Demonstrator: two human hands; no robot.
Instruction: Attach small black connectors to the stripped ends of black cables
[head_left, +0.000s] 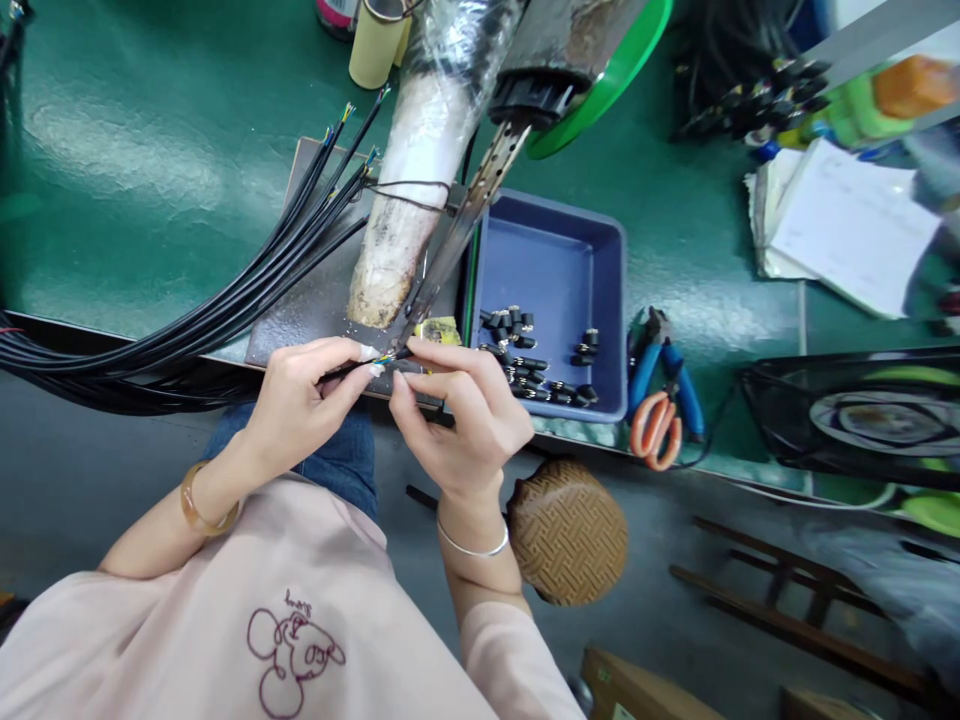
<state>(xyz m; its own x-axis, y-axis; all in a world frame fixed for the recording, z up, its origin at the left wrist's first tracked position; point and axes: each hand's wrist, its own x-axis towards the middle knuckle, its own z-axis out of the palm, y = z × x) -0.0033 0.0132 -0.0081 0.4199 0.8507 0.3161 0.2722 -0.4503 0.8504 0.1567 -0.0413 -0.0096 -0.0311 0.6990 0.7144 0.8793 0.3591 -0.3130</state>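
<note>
My left hand point(311, 395) pinches a black cable point(341, 371) close to its end, where thin coloured wires point(385, 357) stick out. Opposite it, my right hand point(469, 410) is closed, its fingertips at a small dark piece that looks like a black connector point(403, 353), mostly covered by the fingers. The coloured wires meet or nearly meet this piece; contact cannot be made out. Just above the fingertips is the lower end of a soldering iron point(480, 190) with a perforated metal barrel. Beside it a wrapped white tube point(401, 170) points down at the same spot.
A bundle of black cables point(247, 285) lies across the table edge at left. Right of my hands, a blue tray point(621, 300) holds several black connectors point(525, 365). Pliers with blue handles point(686, 390), orange-handled cutters point(654, 430) and papers point(847, 225) lie farther right. A woven-top stool point(570, 535) stands below.
</note>
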